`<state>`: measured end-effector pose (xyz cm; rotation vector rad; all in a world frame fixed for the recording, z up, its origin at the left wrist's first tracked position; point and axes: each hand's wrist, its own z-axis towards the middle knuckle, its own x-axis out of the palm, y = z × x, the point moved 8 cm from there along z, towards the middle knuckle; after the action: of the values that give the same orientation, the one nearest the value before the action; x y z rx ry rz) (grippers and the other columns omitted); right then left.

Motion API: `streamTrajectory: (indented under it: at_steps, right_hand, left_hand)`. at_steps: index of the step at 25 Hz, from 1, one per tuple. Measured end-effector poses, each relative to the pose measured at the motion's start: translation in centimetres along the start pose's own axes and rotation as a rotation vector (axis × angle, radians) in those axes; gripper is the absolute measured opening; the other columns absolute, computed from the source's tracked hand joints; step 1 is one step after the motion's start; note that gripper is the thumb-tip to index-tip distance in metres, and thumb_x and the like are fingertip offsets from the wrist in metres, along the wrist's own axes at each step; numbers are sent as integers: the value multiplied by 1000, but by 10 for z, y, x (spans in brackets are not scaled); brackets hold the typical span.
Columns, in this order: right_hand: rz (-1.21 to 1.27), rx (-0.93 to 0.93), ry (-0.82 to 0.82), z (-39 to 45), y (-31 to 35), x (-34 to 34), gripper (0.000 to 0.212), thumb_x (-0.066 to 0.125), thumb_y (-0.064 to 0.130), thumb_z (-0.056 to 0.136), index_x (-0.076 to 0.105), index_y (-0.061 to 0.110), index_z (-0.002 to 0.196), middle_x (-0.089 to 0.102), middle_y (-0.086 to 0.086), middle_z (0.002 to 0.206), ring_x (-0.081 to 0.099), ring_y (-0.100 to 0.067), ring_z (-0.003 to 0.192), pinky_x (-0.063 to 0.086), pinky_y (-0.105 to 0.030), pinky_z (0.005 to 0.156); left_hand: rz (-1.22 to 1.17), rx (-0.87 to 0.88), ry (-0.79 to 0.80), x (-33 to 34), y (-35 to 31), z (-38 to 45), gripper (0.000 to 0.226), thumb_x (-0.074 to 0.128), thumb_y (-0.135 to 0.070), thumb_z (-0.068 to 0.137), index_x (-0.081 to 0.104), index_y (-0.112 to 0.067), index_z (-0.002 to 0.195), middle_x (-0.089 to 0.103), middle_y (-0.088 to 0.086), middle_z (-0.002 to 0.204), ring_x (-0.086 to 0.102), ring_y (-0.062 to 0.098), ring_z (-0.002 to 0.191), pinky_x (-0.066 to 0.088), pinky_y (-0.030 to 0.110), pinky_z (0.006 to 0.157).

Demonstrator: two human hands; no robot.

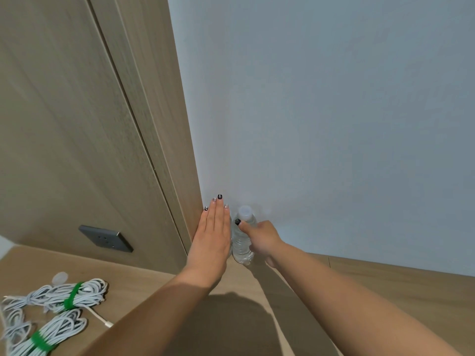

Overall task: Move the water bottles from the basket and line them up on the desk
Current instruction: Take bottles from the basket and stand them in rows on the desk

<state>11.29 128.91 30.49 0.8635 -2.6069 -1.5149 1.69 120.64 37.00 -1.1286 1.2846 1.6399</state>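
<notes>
Light wood tabletop [385, 291] meeting pale grey wall [334, 111], wood panel [64, 124] with grey socket [106, 238] at left, clear water bottle [243, 237] upright at back corner, right hand [262, 238] grip clasping it, left hand [213, 235] flat, fingers extended beside it, bundled white cables [51, 312] with green ties at near left.

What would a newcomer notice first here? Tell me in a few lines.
Two bare arms reach to the far corner of the wooden desk, where the right hand grips a clear water bottle standing upright by the white wall. The left hand is held flat and open beside it. Bundled white cables with green ties lie near left.
</notes>
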Motion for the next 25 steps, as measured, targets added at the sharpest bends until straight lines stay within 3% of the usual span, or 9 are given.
streamTrajectory:
  at_steps: [3,7,10,13,16,19,21,25]
  right_hand:
    - [69,-52,42,-4,-1,-1,25,66,31,90,58,9,83,56,0,70,53,-12,60,42,-23,58]
    - [69,-67,60,-6,1,-1,26,65,32,90,60,7,85,60,-3,73,55,-13,61,42,-24,59]
    - [-29,-58,88,-12,7,-4,40,68,37,86,65,-1,97,70,-13,93,66,-22,79,48,-31,69]
    - [-299,-183,63,-28,29,-17,61,74,43,74,60,1,117,66,-13,117,64,-26,104,50,-33,82]
    - [-625,-423,56,-62,55,-30,77,70,38,84,35,4,144,40,-10,146,46,-27,131,40,-29,99]
    - [-932,-687,83,-97,64,-38,89,63,42,88,13,7,154,8,-7,163,16,-23,150,28,-34,116]
    - [-1086,-786,92,-115,63,-44,97,62,46,87,4,10,156,-3,-6,165,-2,-21,152,25,-39,119]
    - [-1218,-921,79,-150,60,-54,100,57,54,87,-2,11,156,-9,-7,165,-10,-22,151,16,-37,121]
  left_hand:
    - [4,0,10,-1,-1,-1,74,27,-21,100,-27,11,139,-21,33,154,-17,46,144,-15,49,114]
    - [1,4,77,-3,0,-1,76,32,-24,100,-19,8,146,-21,31,156,-17,44,145,-10,48,118]
    - [-44,-6,143,-6,2,-1,83,40,-28,99,-17,6,148,-21,27,157,-18,40,147,-4,46,122]
    - [-169,-21,217,-12,3,-3,92,49,-28,95,-19,1,150,-23,21,158,-20,34,147,-1,44,122]
    - [-311,-12,251,-25,4,-13,98,55,-26,91,-18,-4,152,-24,16,160,-21,30,148,0,43,123]
    - [-432,-5,218,-50,6,-29,100,58,-29,89,-15,-7,153,-20,11,162,-17,24,149,0,41,123]
    - [-472,8,180,-69,7,-43,101,58,-32,88,-15,-9,154,-18,8,162,-14,20,150,1,37,123]
    - [-506,9,94,-106,7,-78,104,58,-43,87,-14,-10,154,-14,5,163,-11,16,150,0,33,122]
